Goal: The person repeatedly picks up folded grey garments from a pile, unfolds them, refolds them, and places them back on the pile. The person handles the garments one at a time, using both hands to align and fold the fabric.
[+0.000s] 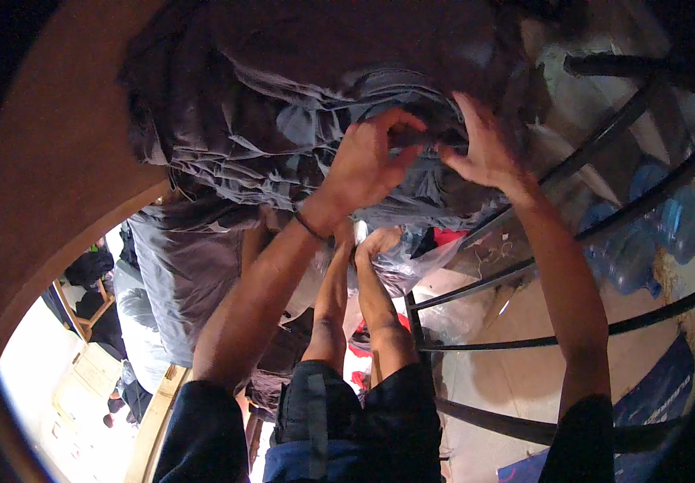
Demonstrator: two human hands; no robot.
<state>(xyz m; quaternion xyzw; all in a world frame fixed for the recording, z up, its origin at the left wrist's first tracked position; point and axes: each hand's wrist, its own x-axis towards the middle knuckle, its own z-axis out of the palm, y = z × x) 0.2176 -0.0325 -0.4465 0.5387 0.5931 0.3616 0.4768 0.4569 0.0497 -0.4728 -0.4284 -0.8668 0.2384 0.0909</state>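
Note:
A large heap of dark grey cloth, perhaps stacked garments (283, 64), fills the top of the view, with wrinkled folds along its near side. Over those folds my left hand (370, 154) has its fingers curved and its thumb apart, a gap showing between them. A dark band circles that wrist. Facing it from the right, my right hand (483, 153) is spread, its thumb pointing toward the left one. Nothing shows in either hand. Whether the fingertips touch the cloth I cannot tell.
A black metal railing (492, 346) curves along the right side. Beyond it stand clear blue water jugs (625, 249). Clear plastic (452, 310) lies near my bare feet. More grey cloth (190, 274) hangs at left, beside a brown wall (49, 161) and wooden furniture (158, 414).

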